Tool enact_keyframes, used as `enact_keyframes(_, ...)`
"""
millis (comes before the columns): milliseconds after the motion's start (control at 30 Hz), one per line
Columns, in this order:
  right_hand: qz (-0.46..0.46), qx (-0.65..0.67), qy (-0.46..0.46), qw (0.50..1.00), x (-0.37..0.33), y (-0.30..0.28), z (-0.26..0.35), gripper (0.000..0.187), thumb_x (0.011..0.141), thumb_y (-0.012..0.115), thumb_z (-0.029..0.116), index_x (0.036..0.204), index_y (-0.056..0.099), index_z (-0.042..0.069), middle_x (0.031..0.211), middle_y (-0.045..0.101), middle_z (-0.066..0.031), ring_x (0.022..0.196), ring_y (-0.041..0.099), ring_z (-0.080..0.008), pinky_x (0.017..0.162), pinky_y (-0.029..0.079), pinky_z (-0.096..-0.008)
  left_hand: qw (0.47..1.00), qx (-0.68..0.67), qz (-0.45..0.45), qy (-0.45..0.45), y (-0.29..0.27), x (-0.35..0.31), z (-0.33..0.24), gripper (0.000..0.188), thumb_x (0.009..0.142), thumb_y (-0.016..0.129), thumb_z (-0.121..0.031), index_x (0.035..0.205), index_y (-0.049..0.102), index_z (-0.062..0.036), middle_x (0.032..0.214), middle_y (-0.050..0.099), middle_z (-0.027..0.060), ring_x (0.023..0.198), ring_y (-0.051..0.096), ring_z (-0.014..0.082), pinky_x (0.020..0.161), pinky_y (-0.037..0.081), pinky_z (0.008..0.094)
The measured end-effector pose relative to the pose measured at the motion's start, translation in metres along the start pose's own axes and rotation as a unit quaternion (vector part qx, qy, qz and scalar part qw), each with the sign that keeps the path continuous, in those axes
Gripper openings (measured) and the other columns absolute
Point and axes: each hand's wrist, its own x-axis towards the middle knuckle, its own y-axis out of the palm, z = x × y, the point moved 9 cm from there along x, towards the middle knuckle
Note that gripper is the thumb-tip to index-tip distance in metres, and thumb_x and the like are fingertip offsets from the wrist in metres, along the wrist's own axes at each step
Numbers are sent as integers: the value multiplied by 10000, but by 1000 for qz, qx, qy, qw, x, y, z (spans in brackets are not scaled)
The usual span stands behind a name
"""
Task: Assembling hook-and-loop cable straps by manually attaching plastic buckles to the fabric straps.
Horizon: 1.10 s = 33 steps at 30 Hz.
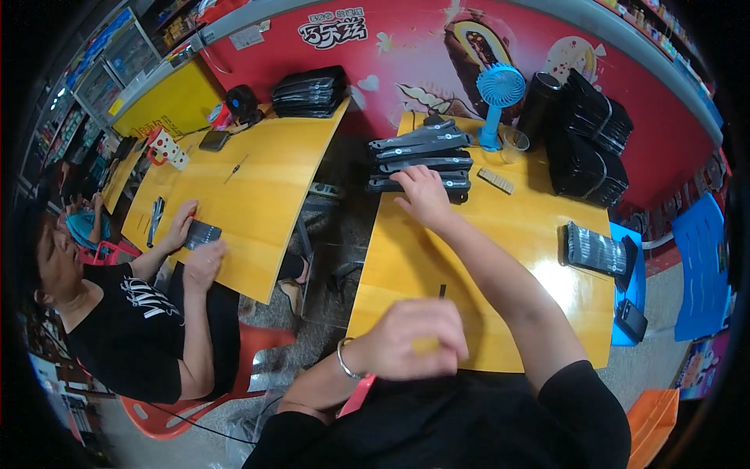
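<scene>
I judge the far pile of flat dark-grey plastic packets (423,144) unfinished, my half-open right hand (424,194) touching it, grip unclear, my blurred left hand (414,341) loosely curled, contents I can't tell.

I see the right arm (519,289) stretched toward eleven o'clock, the right hand (424,194) palm-down with fingers (404,182) lightly bent. The left forearm (319,387) angles toward two o'clock, the left hand (408,338) a blur near the body (453,426), its fingers curled.
</scene>
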Motion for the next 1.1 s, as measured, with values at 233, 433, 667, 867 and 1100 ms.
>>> enact_keyframes(233,-71,-3,37,997,-3,9,-14,315,678,727,156,981,644,179,960,549,-22,970,502,-224,834,365,-366,809,532,-216,-122,-133,-33,121,727,659,786,-99,1278,408,-56,1250,421,150,1151,425,311,965,381,379)
enact_keyframes(433,-99,-9,29,995,-3,10,-2,271,687,715,167,950,661,203,933,548,-1,961,496,-208,824,343,-400,800,515,-259,-167,-199,-33,194,896,622,796,-70,1381,320,-85,1403,308,170,1303,298,357,1084,279,416)
enact_keyframes(667,-104,-3,69,992,-3,10,-11,253,673,712,174,918,668,215,919,543,3,947,493,-208,821,327,-395,835,487,-221,-128,-207,-4,211,880,621,764,-3,1380,350,-165,1417,328,112,1240,410,330,983,422,374)
enact_keyframes(867,-130,3,36,991,-5,7,-9,247,686,712,152,921,658,209,921,538,5,940,489,-205,801,325,-379,831,499,-212,-123,-213,2,213,800,642,764,-30,1335,438,-262,1319,417,113,1098,541,317,861,499,364)
enact_keyframes(1100,-135,64,26,988,-10,0,-9,263,683,704,117,929,653,197,916,532,-6,943,491,-221,806,339,-384,812,510,-252,-126,-220,-2,222,685,706,704,-51,1303,444,-262,1136,514,104,1006,562,334,822,500,386)
